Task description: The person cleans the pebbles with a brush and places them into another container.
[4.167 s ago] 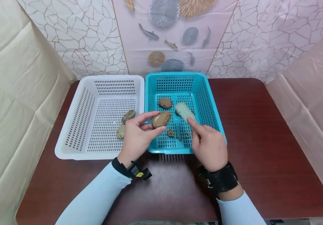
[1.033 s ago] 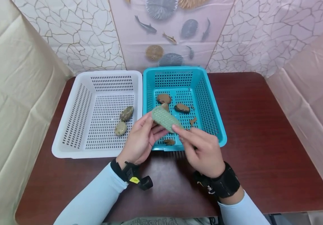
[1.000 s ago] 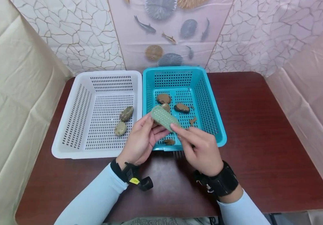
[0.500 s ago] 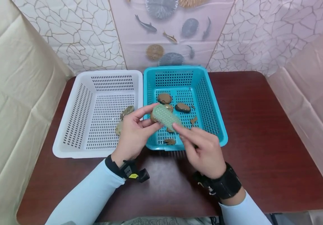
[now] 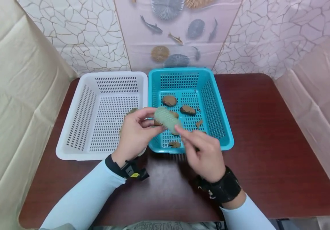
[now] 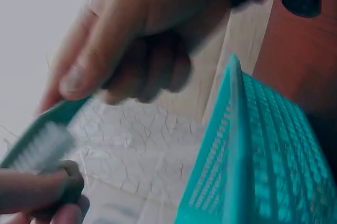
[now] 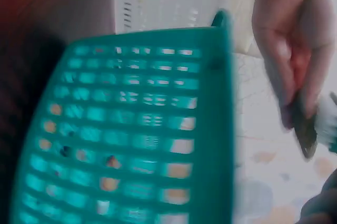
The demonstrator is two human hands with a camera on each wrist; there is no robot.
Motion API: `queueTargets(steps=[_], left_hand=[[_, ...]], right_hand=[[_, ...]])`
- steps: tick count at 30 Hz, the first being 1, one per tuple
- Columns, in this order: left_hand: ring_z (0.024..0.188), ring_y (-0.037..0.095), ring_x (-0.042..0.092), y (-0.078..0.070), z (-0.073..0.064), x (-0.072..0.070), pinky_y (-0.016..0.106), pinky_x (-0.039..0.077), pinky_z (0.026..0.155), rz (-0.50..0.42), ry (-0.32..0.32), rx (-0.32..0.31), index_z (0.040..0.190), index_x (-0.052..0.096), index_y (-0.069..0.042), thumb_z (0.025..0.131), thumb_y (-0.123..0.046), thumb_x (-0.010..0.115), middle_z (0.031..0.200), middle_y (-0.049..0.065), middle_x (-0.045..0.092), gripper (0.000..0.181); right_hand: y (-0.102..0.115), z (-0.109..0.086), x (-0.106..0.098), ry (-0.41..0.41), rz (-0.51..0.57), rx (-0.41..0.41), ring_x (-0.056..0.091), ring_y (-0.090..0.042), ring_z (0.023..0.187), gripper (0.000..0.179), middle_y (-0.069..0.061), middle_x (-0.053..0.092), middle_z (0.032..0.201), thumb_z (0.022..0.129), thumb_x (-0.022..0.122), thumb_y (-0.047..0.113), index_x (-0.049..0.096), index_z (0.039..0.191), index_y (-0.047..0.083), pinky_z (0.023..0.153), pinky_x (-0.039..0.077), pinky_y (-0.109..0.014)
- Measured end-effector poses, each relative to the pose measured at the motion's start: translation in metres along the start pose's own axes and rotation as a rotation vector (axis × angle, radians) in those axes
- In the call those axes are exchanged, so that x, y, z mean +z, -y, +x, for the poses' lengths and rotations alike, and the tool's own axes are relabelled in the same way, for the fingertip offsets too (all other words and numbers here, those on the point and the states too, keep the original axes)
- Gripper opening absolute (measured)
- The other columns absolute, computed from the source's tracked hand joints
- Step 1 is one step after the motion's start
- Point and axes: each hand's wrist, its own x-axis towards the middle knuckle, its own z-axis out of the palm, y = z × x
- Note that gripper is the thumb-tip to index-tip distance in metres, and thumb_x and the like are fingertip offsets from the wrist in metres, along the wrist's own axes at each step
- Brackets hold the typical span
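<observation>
Over the near left of the teal basket [image 5: 225, 127], my left hand [image 5: 134, 132] holds a small dark brown stone [image 7: 305, 137] between thumb and fingers. My right hand [image 5: 203, 148] grips a pale green scrubbing brush [image 5: 167, 119], index finger stretched along its back. Its white bristles [image 6: 50, 142] face the stone and are against it or very close; blur hides which. In the head view the brush covers most of the stone. Inside the teal basket lie a brown stone [image 5: 169, 101], a darker wet stone [image 5: 188, 110] and another stone partly behind the brush.
A white basket [image 5: 62, 137] adjoins the teal one on the left; a stone [image 5: 132, 110] in it shows past my left hand. Brown mud-like clumps [image 5: 174, 144] lie in the teal basket. Both baskets stand on a dark red-brown table [image 5: 274, 143] with cloth hung around it.
The brush has come left from over the basket's middle onto the held stone. My left hand has turned from palm up to back up within the last second, still holding the stone.
</observation>
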Motion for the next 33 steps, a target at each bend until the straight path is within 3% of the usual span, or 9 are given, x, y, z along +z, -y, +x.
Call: queueTargets(steps=[5,9,11,17,21,25,28,30,33], left_hand=[[0.097,0.022,0.081,-0.014,0.009,-0.028,0.030,0.067,0.079,0.117,-0.009,-0.024,0.132,0.079,-0.012,0.091,-0.003,0.091,0.121,0.006,0.078,0.043],[0.098,0.021,0.079,-0.034,0.036,-0.067,0.026,0.066,0.079,0.293,0.003,-0.046,0.139,0.072,-0.011,0.096,-0.007,0.087,0.123,0.009,0.077,0.046],[0.097,0.021,0.079,-0.035,0.053,-0.087,0.025,0.065,0.080,0.377,0.028,-0.100,0.141,0.066,-0.007,0.099,-0.009,0.085,0.124,0.013,0.077,0.046],[0.104,0.030,0.077,0.004,0.096,-0.134,0.028,0.066,0.086,0.567,0.104,-0.326,0.139,0.057,0.001,0.105,-0.012,0.077,0.130,0.022,0.065,0.042],[0.106,0.036,0.075,0.041,0.111,-0.156,0.040,0.066,0.091,0.654,0.139,-0.464,0.140,0.057,0.005,0.107,-0.010,0.073,0.130,0.025,0.058,0.040],[0.097,0.029,0.074,0.067,0.115,-0.166,0.039,0.066,0.085,0.730,0.211,-0.575,0.140,0.055,0.006,0.108,-0.012,0.071,0.127,0.026,0.057,0.041],[0.089,0.024,0.075,0.079,0.113,-0.168,0.036,0.066,0.078,0.762,0.284,-0.614,0.134,0.055,0.006,0.109,-0.015,0.071,0.117,0.024,0.064,0.036],[0.083,0.023,0.076,0.084,0.112,-0.166,0.034,0.064,0.073,0.814,0.326,-0.616,0.127,0.058,0.004,0.109,-0.019,0.072,0.107,0.021,0.069,0.033],[0.080,0.024,0.073,0.082,0.112,-0.160,0.035,0.061,0.070,0.956,0.375,-0.575,0.120,0.062,0.003,0.108,-0.028,0.073,0.097,0.017,0.073,0.034]], right_hand=[[-0.016,0.000,-0.015,0.000,-0.112,0.207,0.046,-0.012,0.056,0.041,-0.009,0.081,0.096,0.102,0.075,0.000,0.075,0.141,0.010,0.048,0.028,-0.026],[-0.021,-0.002,-0.022,-0.002,-0.045,0.241,0.065,-0.018,0.067,0.039,-0.008,0.076,0.134,0.105,0.072,0.004,0.074,0.143,0.012,0.047,0.025,-0.024],[-0.022,-0.005,-0.023,-0.006,-0.029,0.244,0.064,-0.017,0.065,0.038,-0.006,0.075,0.137,0.106,0.071,0.005,0.074,0.144,0.012,0.047,0.025,-0.024],[-0.024,-0.015,-0.025,-0.011,-0.023,0.269,0.041,-0.011,0.054,0.040,-0.006,0.074,0.139,0.105,0.071,0.000,0.074,0.143,0.011,0.047,0.024,-0.023],[-0.025,-0.016,-0.028,-0.036,-0.011,0.258,0.070,-0.017,0.074,0.041,-0.004,0.074,0.139,0.104,0.071,-0.002,0.074,0.143,0.011,0.053,0.033,-0.022],[-0.026,-0.015,-0.031,-0.096,0.008,0.238,0.062,-0.011,0.063,0.043,-0.006,0.076,0.135,0.102,0.071,-0.005,0.075,0.142,0.011,0.053,0.030,-0.021],[-0.029,-0.014,-0.034,-0.133,0.017,0.237,0.025,-0.005,0.049,0.044,-0.007,0.082,0.101,0.100,0.071,-0.007,0.075,0.141,0.009,0.048,0.020,-0.022],[-0.031,-0.015,-0.035,-0.150,0.020,0.244,0.020,-0.002,0.049,0.044,-0.003,0.070,0.073,0.100,0.070,-0.009,0.075,0.141,0.008,0.047,0.019,-0.022],[-0.032,-0.016,-0.036,-0.173,0.032,0.256,0.018,-0.001,0.049,0.045,0.002,0.052,0.058,0.099,0.070,-0.010,0.075,0.140,0.007,0.048,0.019,-0.022]])
